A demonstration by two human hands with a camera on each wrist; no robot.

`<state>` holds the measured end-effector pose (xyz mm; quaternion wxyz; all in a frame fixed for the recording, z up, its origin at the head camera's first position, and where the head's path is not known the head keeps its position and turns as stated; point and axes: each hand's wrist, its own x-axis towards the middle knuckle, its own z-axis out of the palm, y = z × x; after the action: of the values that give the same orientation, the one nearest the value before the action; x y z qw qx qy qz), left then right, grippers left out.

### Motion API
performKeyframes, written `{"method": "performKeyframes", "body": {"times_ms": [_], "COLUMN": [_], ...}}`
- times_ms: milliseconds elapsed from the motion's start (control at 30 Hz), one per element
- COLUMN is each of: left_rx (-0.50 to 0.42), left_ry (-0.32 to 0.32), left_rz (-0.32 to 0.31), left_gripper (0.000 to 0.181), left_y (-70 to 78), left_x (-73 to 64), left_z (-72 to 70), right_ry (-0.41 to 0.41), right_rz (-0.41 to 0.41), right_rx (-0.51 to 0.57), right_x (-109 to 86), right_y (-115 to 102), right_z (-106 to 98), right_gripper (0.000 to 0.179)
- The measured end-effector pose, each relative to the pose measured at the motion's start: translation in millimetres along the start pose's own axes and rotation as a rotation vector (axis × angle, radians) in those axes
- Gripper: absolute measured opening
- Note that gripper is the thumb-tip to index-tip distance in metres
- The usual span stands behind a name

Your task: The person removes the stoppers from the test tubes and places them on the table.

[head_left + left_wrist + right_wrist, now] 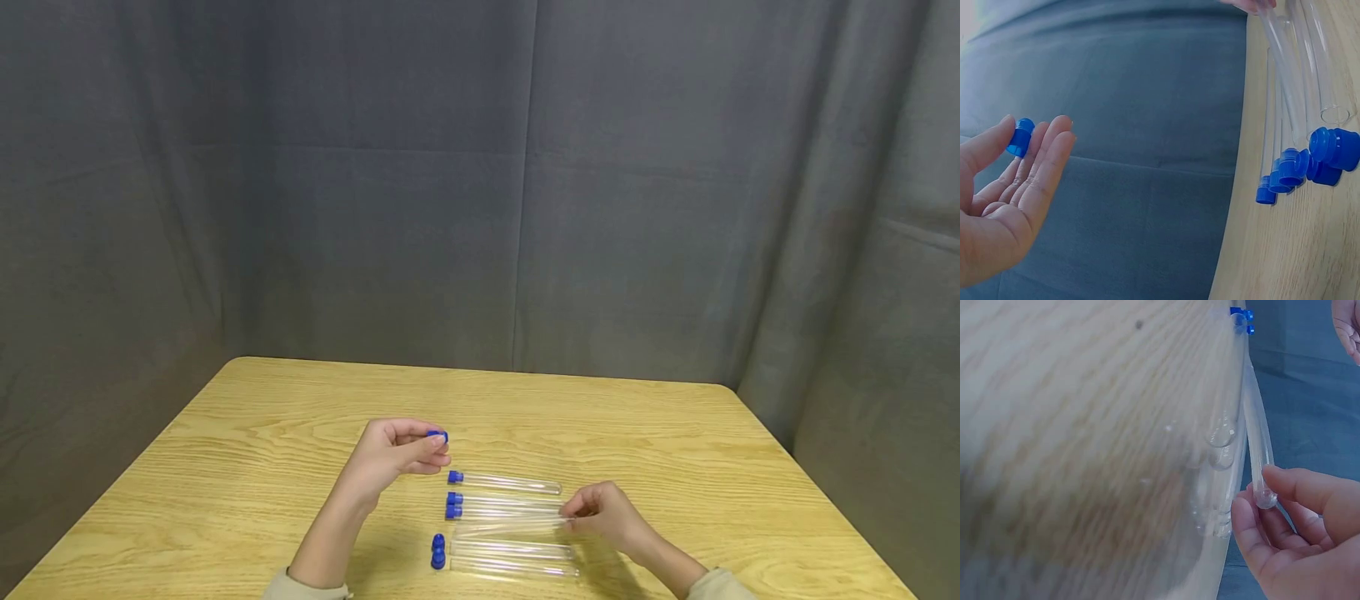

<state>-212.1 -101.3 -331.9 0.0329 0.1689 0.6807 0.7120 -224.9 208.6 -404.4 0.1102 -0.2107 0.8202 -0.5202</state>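
My left hand [386,457] is raised over the table and pinches a blue cap [1020,137] between thumb and fingers. Lower and to the right, my right hand [609,518] pinches a clear test tube [1259,431] near its rounded end. That tube slants, its other end pointing left toward the caps. Behind it in the head view lie three capped test tubes [513,482], their blue caps [454,498] at the left. Nearer the front are two uncapped test tubes [517,570]. Two loose blue caps [438,552] stand close together by those tubes' left ends.
The tubes lie roughly parallel on a light wood-grain table [300,408] with rounded far corners. Grey curtains [390,250] hang behind the table and along both sides.
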Motion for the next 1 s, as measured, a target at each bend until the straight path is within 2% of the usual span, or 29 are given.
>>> {"method": "performKeyframes", "body": {"times_ms": [467,1000], "left_rx": [-0.008,-0.015], "left_ry": [-0.009,-0.017], "left_rz": [-0.002,0.003], "left_gripper": [0.028,0.029], "left_y": [-2.6,-3.4], "left_x": [1.3,2.0], "left_z": [-1.3,-2.3], "right_ry": [0.003,-0.02], "right_rz": [0.016,-0.029], "right_rx": [-0.102,-0.157], "right_x": [2.5,2.3], "right_y": [9.1,8.0], "right_z": [3.6,6.9], "right_gripper": [0.008,0.004]}}
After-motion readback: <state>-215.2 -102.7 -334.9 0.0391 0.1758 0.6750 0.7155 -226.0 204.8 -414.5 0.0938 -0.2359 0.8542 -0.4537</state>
